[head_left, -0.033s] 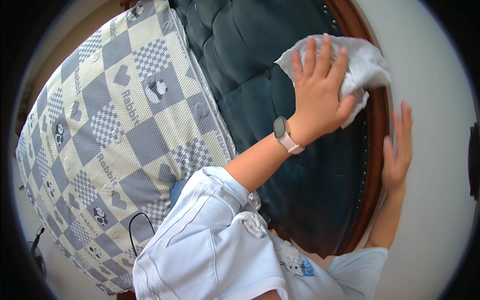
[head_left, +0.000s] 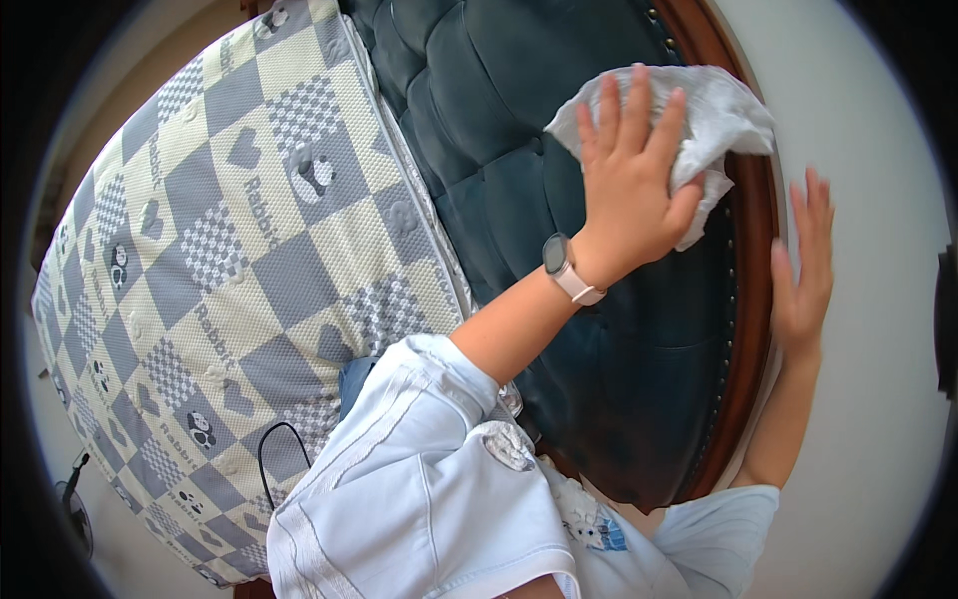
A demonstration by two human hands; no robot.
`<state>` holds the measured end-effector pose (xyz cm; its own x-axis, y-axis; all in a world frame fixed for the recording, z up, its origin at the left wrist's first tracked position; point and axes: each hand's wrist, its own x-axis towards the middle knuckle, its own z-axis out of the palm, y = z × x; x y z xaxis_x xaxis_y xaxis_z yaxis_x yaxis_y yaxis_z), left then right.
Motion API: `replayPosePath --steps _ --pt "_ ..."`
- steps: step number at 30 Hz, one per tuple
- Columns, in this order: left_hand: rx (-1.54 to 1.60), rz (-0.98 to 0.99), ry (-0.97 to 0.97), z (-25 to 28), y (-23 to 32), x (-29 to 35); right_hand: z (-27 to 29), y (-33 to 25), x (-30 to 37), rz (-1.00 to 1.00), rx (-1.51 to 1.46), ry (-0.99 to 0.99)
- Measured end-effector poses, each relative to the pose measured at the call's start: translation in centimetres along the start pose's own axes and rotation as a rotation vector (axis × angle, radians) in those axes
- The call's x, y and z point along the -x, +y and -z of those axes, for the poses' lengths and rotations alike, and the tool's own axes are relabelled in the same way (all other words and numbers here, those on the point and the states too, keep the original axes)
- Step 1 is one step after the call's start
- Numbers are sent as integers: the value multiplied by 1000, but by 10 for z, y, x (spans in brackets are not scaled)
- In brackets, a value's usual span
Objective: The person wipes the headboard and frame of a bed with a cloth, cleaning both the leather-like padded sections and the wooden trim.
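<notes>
My left hand (head_left: 634, 195) lies flat with fingers spread on a crumpled white cloth (head_left: 726, 115), pressing it against a dark green tufted leather headboard (head_left: 499, 230). Part of the cloth hangs loose past the thumb and overlaps the headboard's brown wooden rim (head_left: 755, 230). On that wrist sits a watch (head_left: 569, 270) with a pale pink band. My right hand (head_left: 806, 270) is raised beside the wooden rim, by the pale wall (head_left: 868, 419). Its fingers are stretched out and nothing is in it; whether it touches the wall I cannot tell.
A mattress (head_left: 269, 280) with a grey and cream checked cover fills the left side, its edge close to the headboard. A thin black cord (head_left: 262, 464) loops beside my sleeve. Studs line the headboard's rim. A dark object (head_left: 945, 319) shows at the far right.
My left hand and the cloth have shifted slightly up and to the left. My right hand has moved a little up and to the right along the wooden rim.
</notes>
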<state>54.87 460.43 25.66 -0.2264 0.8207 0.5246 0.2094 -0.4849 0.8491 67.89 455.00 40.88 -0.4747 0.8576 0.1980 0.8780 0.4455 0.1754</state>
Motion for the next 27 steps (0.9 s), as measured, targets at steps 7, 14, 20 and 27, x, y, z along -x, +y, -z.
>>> replayPosePath --steps 7,14,20,27 --pt "-91 219 -174 -24 -107 97 -34 21 -93 208 -67 41" --pt "-108 317 -79 -29 -167 161 -39 21 -105 185 -8 -87" --pt "296 767 211 -65 -279 219 -29 31 -107 216 232 -130" --pt "-580 1336 -321 -46 -278 198 -30 41 -89 -69 -108 -173"
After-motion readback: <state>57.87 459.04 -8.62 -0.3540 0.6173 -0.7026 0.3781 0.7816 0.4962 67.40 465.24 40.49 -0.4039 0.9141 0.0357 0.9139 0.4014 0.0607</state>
